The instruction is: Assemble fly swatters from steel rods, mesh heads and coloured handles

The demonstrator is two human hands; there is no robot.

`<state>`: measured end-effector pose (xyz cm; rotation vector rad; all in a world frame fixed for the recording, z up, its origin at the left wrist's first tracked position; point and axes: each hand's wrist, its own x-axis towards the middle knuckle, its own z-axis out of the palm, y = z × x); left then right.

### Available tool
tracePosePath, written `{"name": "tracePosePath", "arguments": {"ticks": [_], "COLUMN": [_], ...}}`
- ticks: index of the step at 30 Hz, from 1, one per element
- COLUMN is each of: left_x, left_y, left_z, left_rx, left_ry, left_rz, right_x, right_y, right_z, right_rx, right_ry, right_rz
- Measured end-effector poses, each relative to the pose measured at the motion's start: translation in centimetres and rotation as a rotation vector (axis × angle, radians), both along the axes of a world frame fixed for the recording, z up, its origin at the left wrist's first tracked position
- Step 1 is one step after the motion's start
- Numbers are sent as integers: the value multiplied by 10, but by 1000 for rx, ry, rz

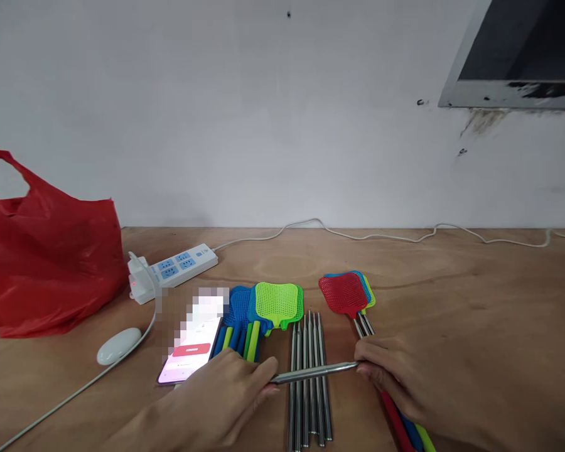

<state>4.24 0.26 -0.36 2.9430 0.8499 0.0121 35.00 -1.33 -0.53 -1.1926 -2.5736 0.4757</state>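
My left hand (226, 392) and my right hand (405, 380) hold the two ends of one thin metal rod (313, 373), which lies crosswise over a row of several upright metal rods (309, 383) on the wooden table (475, 301). Both hands pinch the rod with closed fingers. Left of the rods lies a pile of green and blue fly-swatter heads with plastic handles (266, 306). To the right lie assembled fly swatters, a red one on top (343, 294), with their coloured handles passing under my right hand.
A lit phone (191, 351) lies beside my left hand. Farther left are a white power strip (172, 270) with its cable, a small white oval device (118, 345) and a red plastic bag (42, 257). A white wall stands behind the table.
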Motion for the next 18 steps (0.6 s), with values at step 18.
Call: {"name": "tracePosePath", "arguments": {"ticks": [18], "left_x": [16], "left_y": [1], "left_z": [7], "left_rx": [-235], "left_ry": [-307], "left_rz": [152], "right_x": [-25], "right_y": [42], "right_z": [-20], "right_rx": [-517], "right_ry": [1153], "right_rz": [-419]}}
